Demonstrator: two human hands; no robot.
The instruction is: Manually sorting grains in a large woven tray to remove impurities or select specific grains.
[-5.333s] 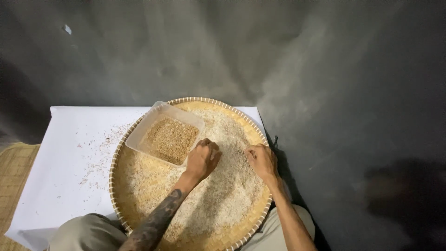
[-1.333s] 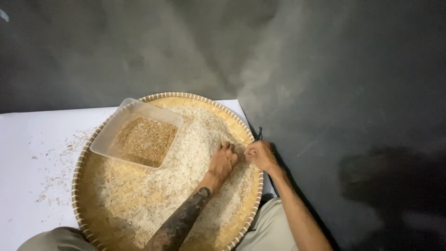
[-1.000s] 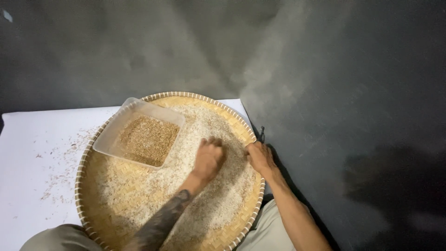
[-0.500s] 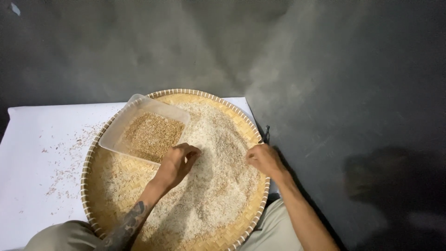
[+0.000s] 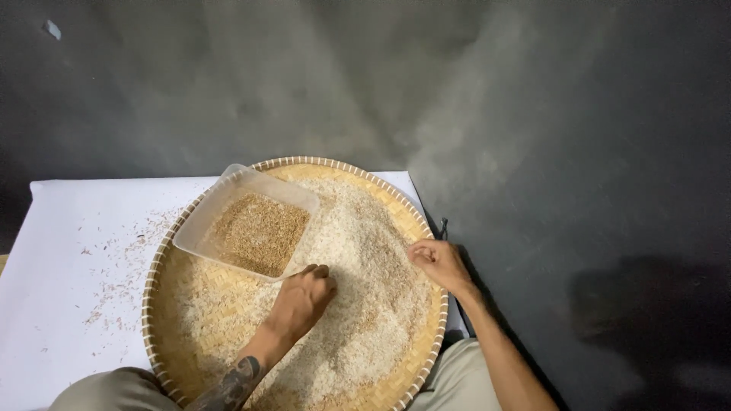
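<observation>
Two hands of mine are at work over a round woven tray [image 5: 164, 320] spread with pale rice [image 5: 358, 304]. My left hand [image 5: 303, 297] lies knuckles-up on the grain near the middle of the tray, its grip curled loosely into the rice; whether any grains are pinched in it I cannot tell. My right hand [image 5: 438, 262] rests at the tray's right rim, fingers curled in a loose fist above the grain, and I cannot see anything in it. Just beyond my left hand, a clear plastic container [image 5: 202, 224] of darker brown husked bits sits tilted on the tray's upper left edge. The tray lies on a white cloth [image 5: 68, 251] scattered with stray husks.
</observation>
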